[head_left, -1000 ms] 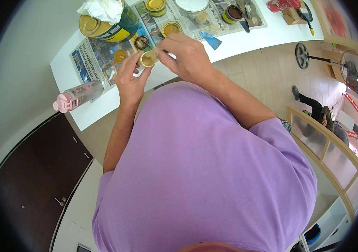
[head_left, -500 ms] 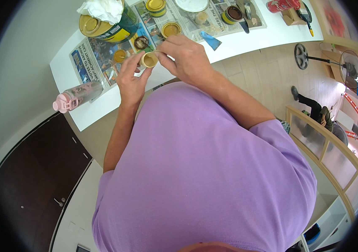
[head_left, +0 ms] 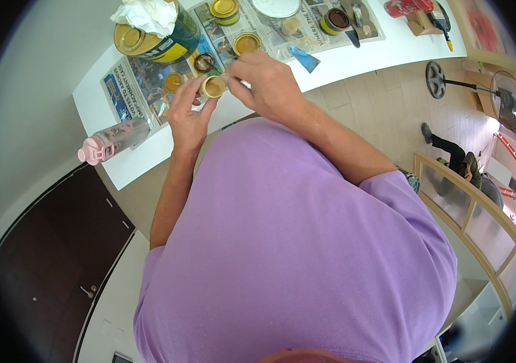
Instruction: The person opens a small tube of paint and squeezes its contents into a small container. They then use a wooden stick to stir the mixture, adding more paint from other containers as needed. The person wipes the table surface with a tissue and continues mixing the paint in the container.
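Note:
My left hand (head_left: 188,118) is closed around a small round cup (head_left: 213,87) with tan, paste-like stuff inside, tilted so its mouth faces me. My right hand (head_left: 270,81) is at the cup's right rim, thumb and fingers pinched together. Whatever they hold is too small and hidden to name. Just beyond the cup, a small open tin with dark brown residue (head_left: 204,62) and a gold lid (head_left: 174,81) lie on newspaper (head_left: 126,97). Farther back are an open tin with yellowish contents (head_left: 247,43) and a closed gold-topped tin (head_left: 225,11).
A large green-and-yellow can (head_left: 173,48) bears a crumpled white cloth (head_left: 146,17). A pink-capped bottle (head_left: 113,141) lies at the white table's (head_left: 131,163) left edge. Rightward are a blue scrap (head_left: 304,58), a brown-filled tin (head_left: 334,22), a brush (head_left: 442,27) and a fan (head_left: 506,94).
The cup has shifted very slightly left in my left hand. My right hand stays pinched at its rim, nearly in the same place.

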Available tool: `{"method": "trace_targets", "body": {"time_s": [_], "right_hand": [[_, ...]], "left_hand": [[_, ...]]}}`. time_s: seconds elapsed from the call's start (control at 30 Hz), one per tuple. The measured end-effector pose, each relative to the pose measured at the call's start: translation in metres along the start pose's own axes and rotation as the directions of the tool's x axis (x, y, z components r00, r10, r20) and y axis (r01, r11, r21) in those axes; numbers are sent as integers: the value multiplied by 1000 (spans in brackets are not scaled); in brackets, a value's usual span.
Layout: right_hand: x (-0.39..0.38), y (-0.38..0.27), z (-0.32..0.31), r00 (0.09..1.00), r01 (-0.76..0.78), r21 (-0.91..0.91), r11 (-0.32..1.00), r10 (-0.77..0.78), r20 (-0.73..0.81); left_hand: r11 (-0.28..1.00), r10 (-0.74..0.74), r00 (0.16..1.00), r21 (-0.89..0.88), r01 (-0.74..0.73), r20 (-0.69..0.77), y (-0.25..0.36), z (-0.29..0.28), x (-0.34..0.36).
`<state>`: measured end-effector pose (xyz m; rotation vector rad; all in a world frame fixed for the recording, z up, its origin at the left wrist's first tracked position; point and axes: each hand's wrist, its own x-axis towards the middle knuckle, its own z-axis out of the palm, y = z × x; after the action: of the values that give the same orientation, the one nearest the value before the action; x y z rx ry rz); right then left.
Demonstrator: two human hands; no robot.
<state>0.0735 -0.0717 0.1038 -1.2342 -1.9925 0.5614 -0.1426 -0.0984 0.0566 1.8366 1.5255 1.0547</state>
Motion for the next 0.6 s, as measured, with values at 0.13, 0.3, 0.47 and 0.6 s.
{"method": "trace_targets", "body": {"time_s": [0.13,0.3,0.47,0.6], "right_hand": [[0,2,0,1000,29,134,991,-30,5],[-1,7,0,996,62,101,993,-67,52],[-1,6,-7,1000,2,62,998,-2,0],[-3,5,-5,1000,14,210,978,-19,19]], "left_hand": [[999,-33,999,39,32,40,-2,1,-1],[1000,-11,1000,25,10,12,4,2,2],[1000,-12,1000,20,11,7,4,5,2],[999,-23,999,38,21,36,8,5,0]]}}
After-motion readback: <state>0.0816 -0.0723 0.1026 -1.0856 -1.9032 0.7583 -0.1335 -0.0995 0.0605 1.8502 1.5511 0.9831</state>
